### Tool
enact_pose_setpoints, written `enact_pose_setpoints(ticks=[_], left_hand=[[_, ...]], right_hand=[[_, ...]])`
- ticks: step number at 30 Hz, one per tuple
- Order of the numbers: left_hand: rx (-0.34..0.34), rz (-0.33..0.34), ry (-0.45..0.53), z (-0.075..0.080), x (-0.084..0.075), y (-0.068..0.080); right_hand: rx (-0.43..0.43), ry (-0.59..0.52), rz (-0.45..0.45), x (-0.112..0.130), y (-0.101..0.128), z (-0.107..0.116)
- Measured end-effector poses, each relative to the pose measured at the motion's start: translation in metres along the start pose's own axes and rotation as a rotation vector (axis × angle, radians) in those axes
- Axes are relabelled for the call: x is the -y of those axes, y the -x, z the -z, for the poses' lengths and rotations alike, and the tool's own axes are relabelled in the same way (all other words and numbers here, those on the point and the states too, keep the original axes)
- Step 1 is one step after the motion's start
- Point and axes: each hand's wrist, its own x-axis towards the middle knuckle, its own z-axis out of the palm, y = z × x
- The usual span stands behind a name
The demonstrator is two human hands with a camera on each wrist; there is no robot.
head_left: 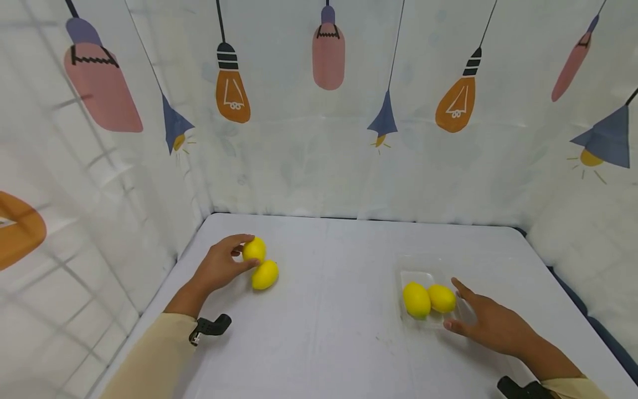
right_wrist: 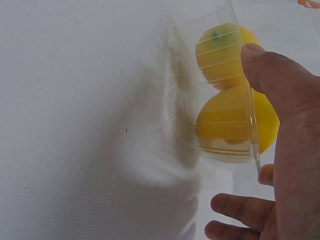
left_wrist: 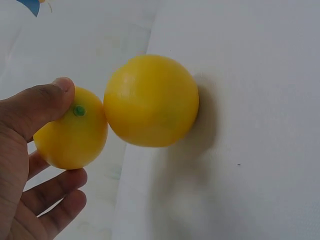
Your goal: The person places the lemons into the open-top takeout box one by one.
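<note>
My left hand (head_left: 238, 255) grips a yellow lemon (head_left: 255, 249) at the table's left. In the left wrist view its thumb (left_wrist: 45, 102) sits by the green stem end of that lemon (left_wrist: 72, 137), with fingers curled below. A second lemon (head_left: 265, 274) lies on the table touching the first, and it looks large in the left wrist view (left_wrist: 150, 100). At the right, a clear plastic tray (head_left: 416, 269) holds two lemons (head_left: 416, 299) (head_left: 442, 297). My right hand (head_left: 461, 307) rests against its near right corner with the index finger straight and the thumb (right_wrist: 270, 75) on the rim (right_wrist: 252, 140).
The white table (head_left: 329, 310) is walled on three sides by a white cloth printed with lamps (head_left: 329, 50). Black wrist mounts (head_left: 211, 326) sit on both beige sleeves. The table's right edge (head_left: 573, 293) drops off to a dark gap.
</note>
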Motion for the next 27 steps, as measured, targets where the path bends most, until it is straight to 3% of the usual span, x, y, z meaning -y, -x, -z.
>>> enact_pose_setpoints(ticks=[3, 12, 27], left_hand=[[-0.004, -0.001, -0.004, -0.002, -0.005, -0.003], [0.002, -0.087, 0.008, -0.011, -0.023, -0.009], [0.021, -0.1, 0.066, -0.04, -0.059, -0.013]], right_hand=[[0.005, 0.0, -0.01, -0.001, -0.001, -0.001], [0.004, -0.003, -0.016, 0.0, 0.0, 0.0], [0.004, -0.002, -0.006, 0.0, 0.0, -0.001]])
